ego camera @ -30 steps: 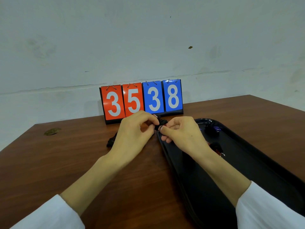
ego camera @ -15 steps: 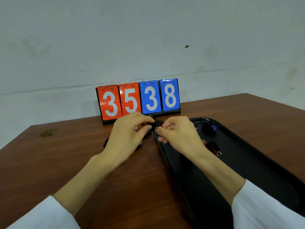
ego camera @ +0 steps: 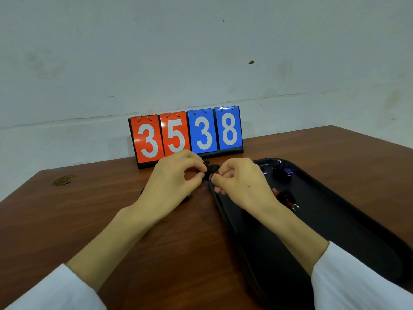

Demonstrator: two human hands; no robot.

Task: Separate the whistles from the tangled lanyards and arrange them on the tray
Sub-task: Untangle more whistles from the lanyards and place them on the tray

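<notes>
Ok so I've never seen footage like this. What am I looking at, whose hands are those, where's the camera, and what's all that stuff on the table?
There is no machine here. A person is working with bare hands, and the camera sits on their head, looking forward and down, so both arms reach in from the bottom of the picture. The left hand and right hand each pinch a small black tangle of lanyard between their fingers, above the far left corner of the black tray. In the tray lie a purple whistle and, nearer, a red whistle. The tray rests on a wooden table. A flip scoreboard reading 35 and 38 stands at the back, by the wall.
</notes>
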